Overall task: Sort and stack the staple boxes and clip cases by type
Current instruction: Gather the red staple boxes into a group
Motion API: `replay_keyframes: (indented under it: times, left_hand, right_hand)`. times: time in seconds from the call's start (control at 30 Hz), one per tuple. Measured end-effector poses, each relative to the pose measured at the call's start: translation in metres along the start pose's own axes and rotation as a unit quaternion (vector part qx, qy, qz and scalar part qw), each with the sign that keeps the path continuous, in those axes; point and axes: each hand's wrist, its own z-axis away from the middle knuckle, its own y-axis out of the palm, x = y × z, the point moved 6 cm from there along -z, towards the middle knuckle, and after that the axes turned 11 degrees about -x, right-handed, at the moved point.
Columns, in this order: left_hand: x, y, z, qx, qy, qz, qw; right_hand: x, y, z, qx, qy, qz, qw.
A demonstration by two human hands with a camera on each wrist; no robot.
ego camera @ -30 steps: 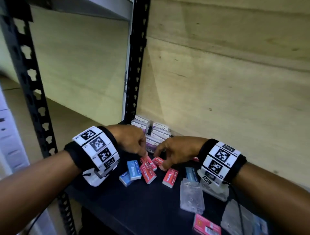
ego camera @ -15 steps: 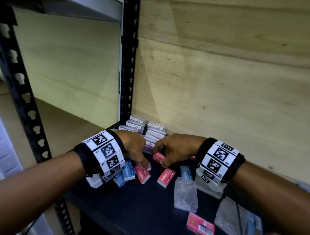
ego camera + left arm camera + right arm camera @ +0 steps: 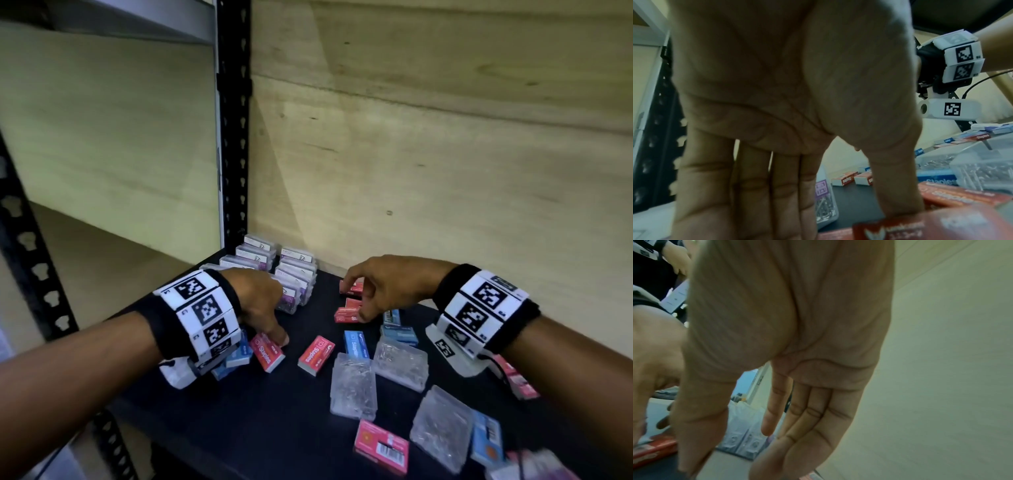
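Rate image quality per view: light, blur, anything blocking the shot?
Head view: dim; a pale light patch on the wooden back wall; wide-angle bending of the shelf post; lower right corner smeared. Left wrist view: dark, the left hand fills most of it, the nearest red staple box soft. Right wrist view: the right hand blocks most, soft and greenish.

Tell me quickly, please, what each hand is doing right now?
Left hand: fingers straight, thumb and fingertips touching a red staple box; no grip shown.
Right hand: over the red boxes; whether it grips one cannot be told.
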Motion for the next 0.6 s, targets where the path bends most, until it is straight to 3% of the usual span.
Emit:
replay_keyframes:
  times: [0.2, 0.37, 0.5, 0.6]
  left_hand:
    - [-0.006, -0.002, 0.005, -0.026, -0.006, -0.021, 0.999]
    - [-0.017, -0.015, 0.011, -0.083, -0.002, -0.064, 0.994]
    - [-0.027, -0.036, 0.009, -0.126, 0.012, -0.05, 0.991]
    - [-0.038, -0.043, -0.003, -0.123, 0.032, -0.008, 0.992]
  right_hand:
    - [-0.033, -0.006, 0.007, -0.022, 0.041, 0.005, 0.999]
    - [-0.055, -0.009, 0.005, -0.052, 0.057, 0.014, 0.997]
    - [-0.069, -0.014, -0.002, -0.086, 0.068, 0.029, 0.994]
    - [-0.072, -0.013, -0.01, -0.1, 0.066, 0.038, 0.992]
